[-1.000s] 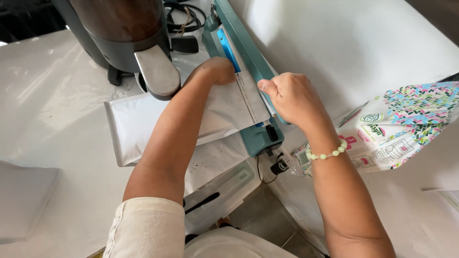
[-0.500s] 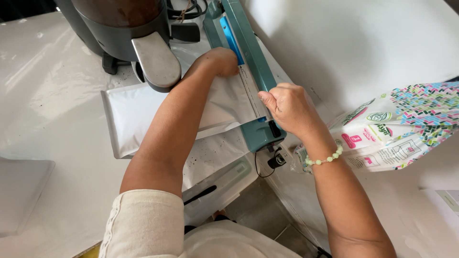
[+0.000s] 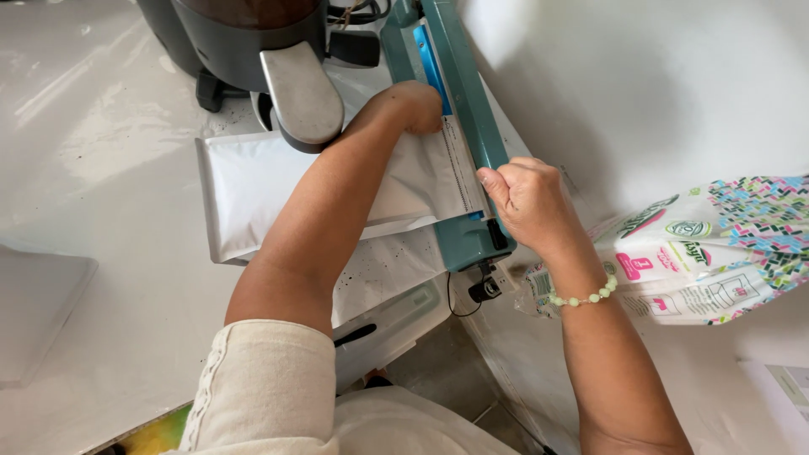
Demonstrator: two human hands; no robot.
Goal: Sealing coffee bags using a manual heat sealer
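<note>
Fingers of the right hand [image 3: 529, 195] are curled into a fist, clamped on the lever arm of the teal heat sealer [image 3: 462, 126] near its front end. The left hand [image 3: 415, 105] has its fingers bent together, pressing the far corner of the white pouch [image 3: 253, 190] against the sealer bar. That pouch lies flat on the white table [image 3: 101, 168], its open end inserted under the sealer arm, its closed end pointing left. The left forearm crosses over the middle of the pouch. A dark grinder machine [image 3: 244, 34] with a metal chute [image 3: 302, 97] stands just behind the pouch, the chute overhanging its upper edge. A printed plastic package [image 3: 716, 253] lies to the right, near the right wrist, which wears a pale green bead bracelet [image 3: 581, 297].
</note>
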